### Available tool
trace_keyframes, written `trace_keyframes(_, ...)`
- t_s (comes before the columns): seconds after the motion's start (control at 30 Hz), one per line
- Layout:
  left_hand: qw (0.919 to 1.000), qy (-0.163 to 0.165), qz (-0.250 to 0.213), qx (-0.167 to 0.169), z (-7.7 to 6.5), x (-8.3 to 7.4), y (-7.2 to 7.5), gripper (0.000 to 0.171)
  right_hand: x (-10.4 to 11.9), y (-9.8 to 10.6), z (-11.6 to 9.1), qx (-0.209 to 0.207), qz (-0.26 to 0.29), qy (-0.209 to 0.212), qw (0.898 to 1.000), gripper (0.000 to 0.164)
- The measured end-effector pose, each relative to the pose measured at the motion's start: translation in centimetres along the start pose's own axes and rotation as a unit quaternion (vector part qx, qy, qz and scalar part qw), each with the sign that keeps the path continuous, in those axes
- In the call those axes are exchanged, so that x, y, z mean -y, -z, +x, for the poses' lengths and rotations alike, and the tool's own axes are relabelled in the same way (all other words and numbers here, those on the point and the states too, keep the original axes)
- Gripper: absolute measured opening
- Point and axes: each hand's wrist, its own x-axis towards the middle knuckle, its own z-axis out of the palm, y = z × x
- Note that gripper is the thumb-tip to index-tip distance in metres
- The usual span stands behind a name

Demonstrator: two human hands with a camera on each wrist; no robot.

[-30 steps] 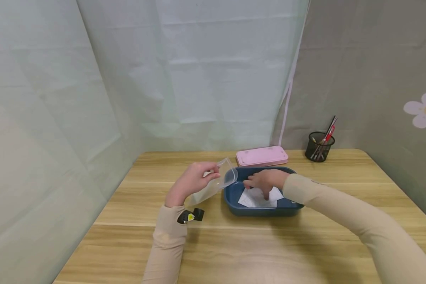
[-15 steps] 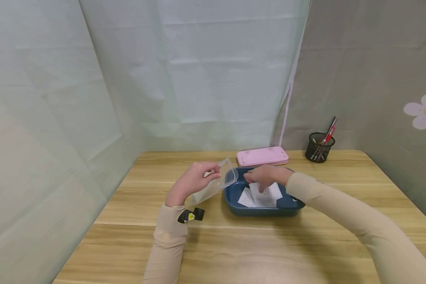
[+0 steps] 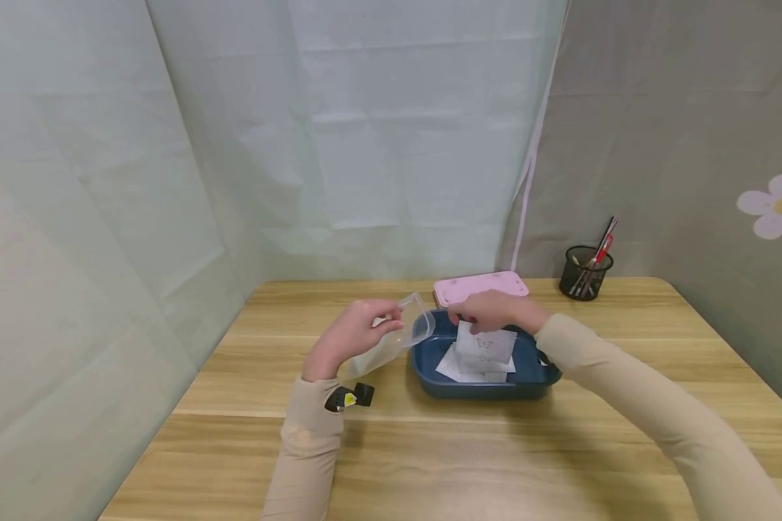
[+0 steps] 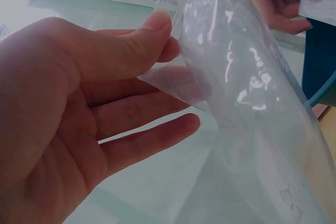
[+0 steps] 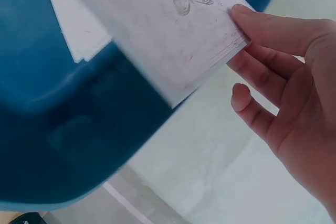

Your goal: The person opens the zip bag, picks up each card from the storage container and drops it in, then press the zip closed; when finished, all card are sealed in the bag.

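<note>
Between thumb and forefinger, my left hand (image 3: 355,334) pinches the rim of a clear plastic zip bag (image 4: 241,72), its mouth spread toward the right. A sheet with faint line drawings (image 4: 291,203) shows through the bag's lower part. My right hand (image 3: 492,311) pinches the edge of a white paper card (image 5: 168,30) printed with a winged insect, raised over the blue basin (image 3: 489,391). Several more white paper cards (image 3: 452,367) lie overlapping on the basin's floor, partly hidden under the raised one.
Behind the basin lies a pink pencil case (image 3: 478,286). A black mesh pen cup (image 3: 585,275) with pens stands at the back right of the wooden table (image 3: 430,456). Pale curtains (image 3: 391,145) close off the back and sides.
My right hand has taken hold of a paper card among those in the basin and lifted it up and away from me. My left hand with the bag has stayed in place.
</note>
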Motion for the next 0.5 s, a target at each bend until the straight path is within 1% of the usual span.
trace_keyframes(0.1,1.0000,0.002,0.001,0.003,0.0,-0.1,0.0,0.005,-0.1,0.5,-0.4,-0.018,0.009,0.000,1.000,0.024)
trace_keyframes(0.27,1.0000,0.006,0.003,0.005,0.1,-0.2,0.1,0.006,0.2,1.5,-1.3,-0.062,0.033,-0.010,0.997,0.025)
trace_keyframes(0.5,0.9999,0.014,0.004,0.010,0.1,0.0,-0.1,0.006,1.1,2.1,-2.1,-0.136,0.053,-0.049,0.988,0.024)
